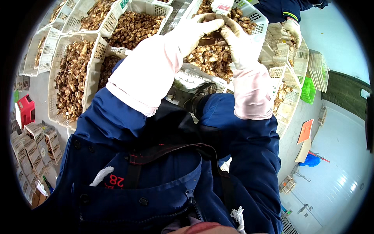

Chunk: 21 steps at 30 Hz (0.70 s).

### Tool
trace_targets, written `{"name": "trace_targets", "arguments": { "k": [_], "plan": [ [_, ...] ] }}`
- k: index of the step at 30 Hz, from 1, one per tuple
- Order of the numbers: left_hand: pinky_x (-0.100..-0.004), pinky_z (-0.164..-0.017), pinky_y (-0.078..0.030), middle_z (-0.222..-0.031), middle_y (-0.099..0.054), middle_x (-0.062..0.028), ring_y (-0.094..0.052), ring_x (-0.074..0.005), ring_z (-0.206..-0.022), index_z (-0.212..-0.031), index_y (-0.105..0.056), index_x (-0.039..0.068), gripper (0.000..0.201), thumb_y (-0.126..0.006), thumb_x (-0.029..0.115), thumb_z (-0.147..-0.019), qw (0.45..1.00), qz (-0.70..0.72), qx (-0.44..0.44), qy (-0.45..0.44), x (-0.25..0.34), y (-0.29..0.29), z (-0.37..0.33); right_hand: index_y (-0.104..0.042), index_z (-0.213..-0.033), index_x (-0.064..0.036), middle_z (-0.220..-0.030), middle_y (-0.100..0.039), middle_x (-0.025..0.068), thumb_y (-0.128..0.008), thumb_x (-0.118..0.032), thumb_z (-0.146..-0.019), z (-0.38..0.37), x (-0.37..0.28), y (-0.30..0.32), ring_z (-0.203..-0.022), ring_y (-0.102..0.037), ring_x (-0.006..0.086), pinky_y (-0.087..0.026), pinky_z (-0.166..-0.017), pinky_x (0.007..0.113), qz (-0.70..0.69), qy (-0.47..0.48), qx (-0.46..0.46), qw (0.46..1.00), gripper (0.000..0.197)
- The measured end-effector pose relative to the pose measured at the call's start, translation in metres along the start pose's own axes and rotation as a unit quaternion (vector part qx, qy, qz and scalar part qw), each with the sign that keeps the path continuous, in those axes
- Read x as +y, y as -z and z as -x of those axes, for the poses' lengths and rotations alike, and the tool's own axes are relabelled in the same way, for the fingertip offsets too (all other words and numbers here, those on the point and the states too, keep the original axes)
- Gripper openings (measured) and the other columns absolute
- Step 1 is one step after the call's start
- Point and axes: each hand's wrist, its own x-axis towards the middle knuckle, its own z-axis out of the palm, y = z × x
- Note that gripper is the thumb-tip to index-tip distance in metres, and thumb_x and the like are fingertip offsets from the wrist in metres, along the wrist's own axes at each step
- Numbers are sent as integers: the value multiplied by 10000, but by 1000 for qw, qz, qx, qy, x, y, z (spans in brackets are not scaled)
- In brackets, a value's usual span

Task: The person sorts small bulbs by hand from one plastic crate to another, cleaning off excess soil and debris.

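Note:
My left hand [200, 29] and my right hand [232, 36], both in soiled white gloves with pale pink cuffs, meet at the fingertips over a white plastic crate [258, 35]. Their fingers curl inward around a dark brown gap, and what they pinch there is hidden. Below them, the crate holds many knobbly brown and tan mushroom-like pieces [212, 60]. A white package with red print [222, 5] lies at the crate's far side, just beyond my fingers.
More white crates of brown pieces [74, 74] stand at the left. At the upper right, another person's gloved hand [291, 33] is over a crate [302, 64]. Green crates [307, 90], an orange board [305, 131] and a red stool-like object [25, 109] stand around the floor.

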Motion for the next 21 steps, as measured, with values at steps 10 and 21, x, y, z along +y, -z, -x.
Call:
{"name": "trace_targets", "arguments": {
  "k": [10, 21],
  "plan": [
    [-295, -766, -545, -1092, -624, -83, -644, -185, -895, -1239, -535, 50, 315, -581, 163, -949, 989, 132, -48, -41, 18, 0, 2, -581, -1276, -107, -1207, -642, 71, -573, -296, -930, -14, 53, 58, -976, -625, 156, -492, -863, 300, 447, -73, 74, 889, 395],
    [-356, -834, -527, -1148, -615, -79, -621, -191, -986, -1291, -493, 62, 341, -534, 124, -958, 955, 256, -147, -39, 47, -16, 11, -461, -1403, -127, -1404, -489, 164, -580, -504, -808, -5, 188, 82, -1297, -471, 312, -348, -1104, 391, 670, -431, -116, 593, 714]
  ]
}}
